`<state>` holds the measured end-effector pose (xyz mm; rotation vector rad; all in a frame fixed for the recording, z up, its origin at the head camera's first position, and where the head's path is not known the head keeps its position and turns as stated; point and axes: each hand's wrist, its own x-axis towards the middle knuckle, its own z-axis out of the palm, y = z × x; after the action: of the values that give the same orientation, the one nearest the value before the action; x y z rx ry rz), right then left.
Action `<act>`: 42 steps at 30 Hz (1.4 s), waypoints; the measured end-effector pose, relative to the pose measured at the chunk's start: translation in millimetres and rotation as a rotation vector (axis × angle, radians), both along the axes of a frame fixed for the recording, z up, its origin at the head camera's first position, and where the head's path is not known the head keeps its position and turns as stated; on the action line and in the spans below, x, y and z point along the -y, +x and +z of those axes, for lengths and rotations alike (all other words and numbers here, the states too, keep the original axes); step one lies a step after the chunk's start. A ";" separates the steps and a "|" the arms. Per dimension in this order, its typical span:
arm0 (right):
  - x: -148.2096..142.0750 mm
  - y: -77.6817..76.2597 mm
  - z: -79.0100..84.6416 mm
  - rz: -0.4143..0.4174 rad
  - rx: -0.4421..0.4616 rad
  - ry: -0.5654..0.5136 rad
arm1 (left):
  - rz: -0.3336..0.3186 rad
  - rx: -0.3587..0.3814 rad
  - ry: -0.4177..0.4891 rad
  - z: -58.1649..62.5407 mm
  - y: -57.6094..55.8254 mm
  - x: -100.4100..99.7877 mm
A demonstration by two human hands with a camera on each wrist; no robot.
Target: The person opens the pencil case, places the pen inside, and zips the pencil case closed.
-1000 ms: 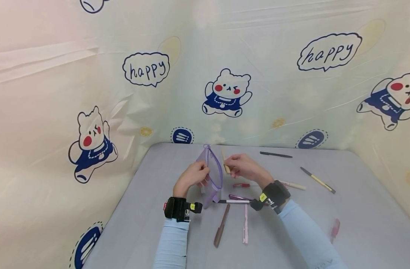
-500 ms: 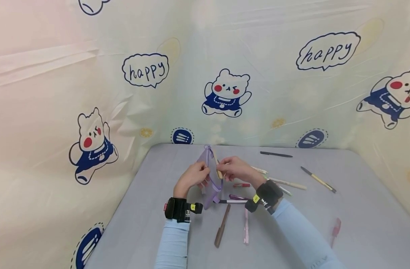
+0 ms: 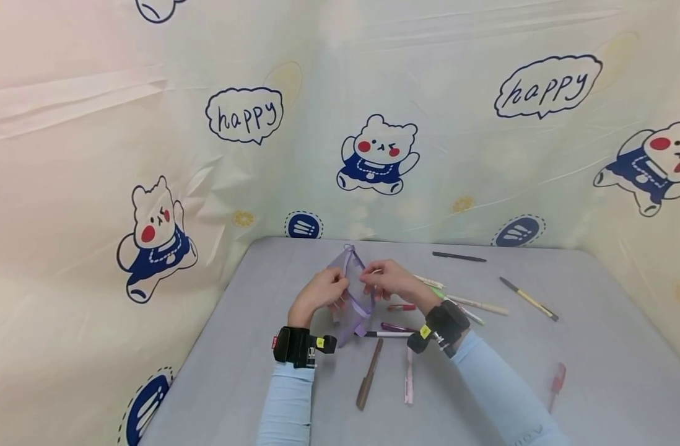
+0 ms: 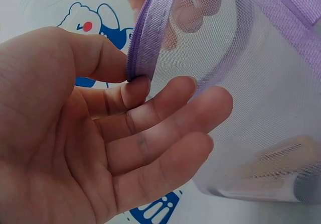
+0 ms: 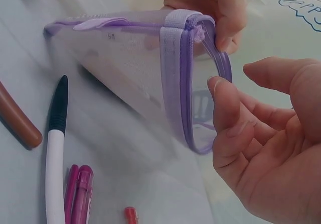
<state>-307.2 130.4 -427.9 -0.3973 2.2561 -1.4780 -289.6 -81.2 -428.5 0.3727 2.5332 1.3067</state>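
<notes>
A purple mesh zip pouch stands with its zipped mouth spread toward the right. My left hand pinches the zip edge between thumb and index finger, the other fingers extended along the mesh in the left wrist view. Facing the mouth is my right hand, its thumb and index finger apart with nothing between them in the right wrist view. Through the mesh, a tan pen and a white pen with a dark end show low inside the pouch.
Near the pouch lie a brown pen, a pink pen, a black-and-white pen, a purple pen and a red-capped pen. Farther right are a black pen, a yellow pen and a red pen.
My right hand has moved left to the pouch mouth with a tan pen and let it go; the pen is gone from those fingers. My left hand keeps its pinch on the pouch edge.
</notes>
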 end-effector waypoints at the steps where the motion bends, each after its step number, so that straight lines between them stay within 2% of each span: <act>1: -1.1 -0.5 -0.2 -0.006 -0.001 -0.008 | 0.000 -0.003 0.000 0.7 0.0 0.3; 15: -13.1 -4.6 1.6 -0.030 0.005 -0.034 | -0.004 -0.010 0.004 4.1 1.6 3.8; 23: -28.2 -13.7 -1.8 -0.065 -0.018 -0.008 | -0.019 -0.024 0.014 4.3 1.2 7.8; 34: -55.5 -28.8 3.1 -0.049 -0.107 0.218 | -0.041 -0.031 0.022 -2.7 -2.2 9.1; 42: -74.3 -41.8 1.4 -0.044 -0.208 0.492 | -0.029 -0.025 0.022 -4.2 -1.5 7.9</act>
<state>-349.0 204.7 -426.5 -0.3600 2.7007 -0.8798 -291.1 -89.1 -432.7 0.4309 2.5261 1.3278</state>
